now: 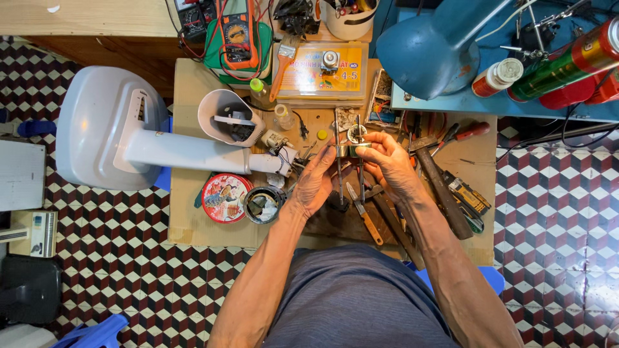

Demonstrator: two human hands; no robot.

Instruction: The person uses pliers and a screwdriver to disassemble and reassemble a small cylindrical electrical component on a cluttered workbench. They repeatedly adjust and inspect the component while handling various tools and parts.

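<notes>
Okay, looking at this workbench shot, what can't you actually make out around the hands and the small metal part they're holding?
- Small metal motor part, head view: too small to tell its details; the fingers of the left hand and right hand cover its lower half.
- Open round tin, head view: contents too small to name.
- Blue lamp shade, head view: cut off by the top edge.
- Tools under the right forearm, head view: partly hidden by the arm.

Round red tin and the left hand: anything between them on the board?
Yes. In the head view, a small open dark tin with bits inside sits between the round red tin and the left hand, touching the red tin's edge.
</notes>
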